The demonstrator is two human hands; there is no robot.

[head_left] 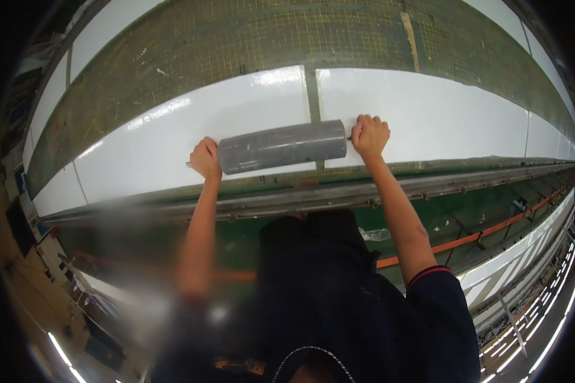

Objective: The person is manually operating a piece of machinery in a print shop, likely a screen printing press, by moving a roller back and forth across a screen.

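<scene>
A thick grey roller (281,147) lies across white sheets on a long table, its left end slightly nearer me than its right. My left hand (206,158) is closed around the handle at its left end, and a metal tip pokes out beyond the fist. At the other end my right hand (370,136) grips the right handle, of which a short dark piece shows next to the cylinder. Beneath the roller are the left white sheet (166,134) and the right white sheet (421,112), with a narrow greenish gap between them.
The green table top (236,35) carries a yellow grid and a thin wooden-looking strip (409,41). More white sheets lie at the far edge. A metal rail (428,189) runs along the near edge. Behind me are a green floor (453,217), an orange-red bar (466,240) and another long table.
</scene>
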